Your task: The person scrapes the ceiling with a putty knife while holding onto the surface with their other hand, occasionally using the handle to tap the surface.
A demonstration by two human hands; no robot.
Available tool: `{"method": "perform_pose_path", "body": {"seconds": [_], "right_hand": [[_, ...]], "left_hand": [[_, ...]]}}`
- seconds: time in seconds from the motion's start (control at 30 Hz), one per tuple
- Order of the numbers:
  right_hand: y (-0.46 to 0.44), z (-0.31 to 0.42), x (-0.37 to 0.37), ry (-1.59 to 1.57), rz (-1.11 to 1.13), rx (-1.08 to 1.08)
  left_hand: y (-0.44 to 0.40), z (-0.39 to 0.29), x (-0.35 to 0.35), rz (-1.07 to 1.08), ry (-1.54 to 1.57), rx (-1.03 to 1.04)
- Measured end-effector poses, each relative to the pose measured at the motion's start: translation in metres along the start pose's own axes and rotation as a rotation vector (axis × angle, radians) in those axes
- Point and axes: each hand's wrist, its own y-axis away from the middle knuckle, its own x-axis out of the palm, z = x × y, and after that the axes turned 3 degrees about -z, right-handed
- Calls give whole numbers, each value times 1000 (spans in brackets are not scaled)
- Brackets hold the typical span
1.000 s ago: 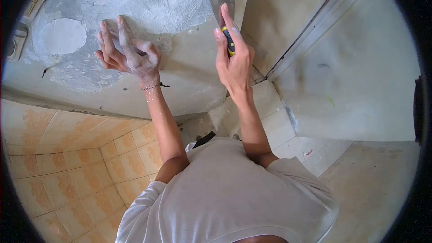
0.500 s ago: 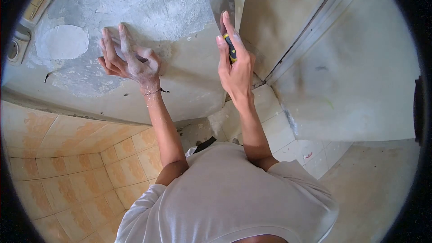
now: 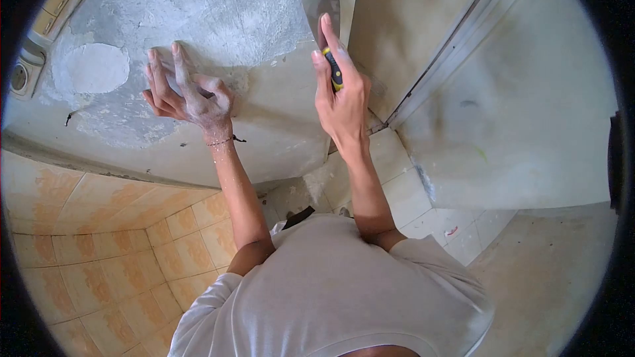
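Observation:
My right hand [image 3: 344, 102] is wrapped round the black-and-yellow handle of a putty knife [image 3: 322, 10], with the forefinger stretched along its blade. The wide metal blade is against the wall [image 3: 198, 0], close to its right-hand corner. My left hand [image 3: 192, 96], coated in white dust, is on the wall further left with its fingers spread and the thumb bent. I cannot make out anything held in it. Rough grey-white filler covers the upper part of the wall, and a smooth white round patch [image 3: 99, 68] lies left of my left hand.
Light switches [image 3: 51, 12] and a power socket [image 3: 21, 77] are at the far left. A short wire end [image 3: 68, 119] pokes from the wall below the patch. Orange-patterned tiles [image 3: 99, 264] cover the lower left. A door frame [image 3: 450, 39] stands at right.
Both hands and the putty knife appear slightly further left in the view, which has shifted a little as well. The grip on the knife is the same.

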Motion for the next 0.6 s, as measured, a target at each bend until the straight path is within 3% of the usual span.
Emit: {"method": "perform_pose_path", "body": {"seconds": [0.07, 0.3, 0.43, 0.53, 0.6], "right_hand": [[2, 6, -7, 16, 90, 164], [8, -19, 7, 121, -50, -130], [8, -17, 5, 55, -46, -162], [8, -13, 8, 106, -10, -55], [8, -15, 6, 52, -46, -126]], "left_hand": [[3, 2, -2, 13, -9, 1], [0, 2, 2, -12, 19, 15], [0, 3, 6, -39, 33, 17], [3, 2, 3, -27, 16, 30], [2, 3, 4, -20, 17, -12]]}}
